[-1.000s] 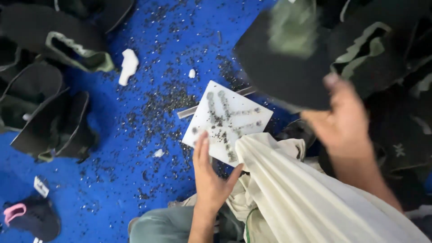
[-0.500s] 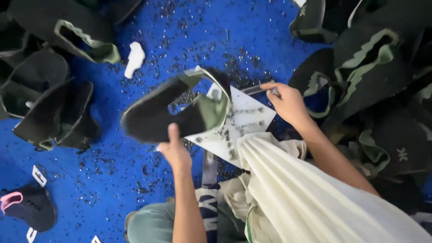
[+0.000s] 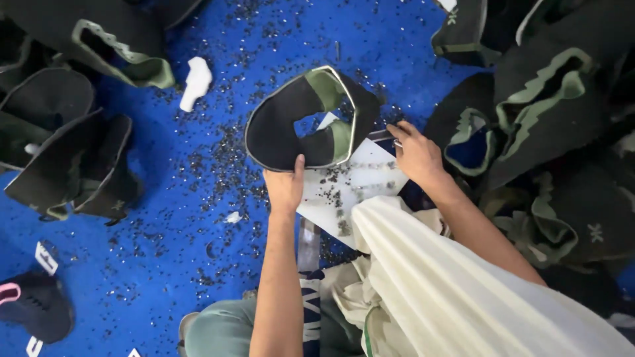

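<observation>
Cloth [image 3: 463,291] of a pale cream colour lies nearest, over the person's lap, and it covers the lower right of the view. Beside it there are grey-green trousers [image 3: 225,334].

The left hand [image 3: 286,188] reaches forward and pinches the lower edge of a black shoe upper [image 3: 291,125], thumb on top and the other fingers hidden below it. This shoe upper is curved like a horseshoe, with green lining and a pale trim along the inner edge, and it is held above the floor, just over the far corner of a white board [image 3: 360,182]. The board lies flat between the two arms and it is sprinkled with small dark scraps.

The right hand [image 3: 415,153] rests at the far right edge of the board, fingers bent down around a thin metal tool [image 3: 380,135]; I cannot tell how firmly it grips.

Further away, the blue floor [image 3: 198,198] is scattered with many black crumbs. A white scrap [image 3: 195,82] lies at the far left. Piles of black and green shoe uppers [image 3: 542,112] stand on both sides, well apart from the hands.
</observation>
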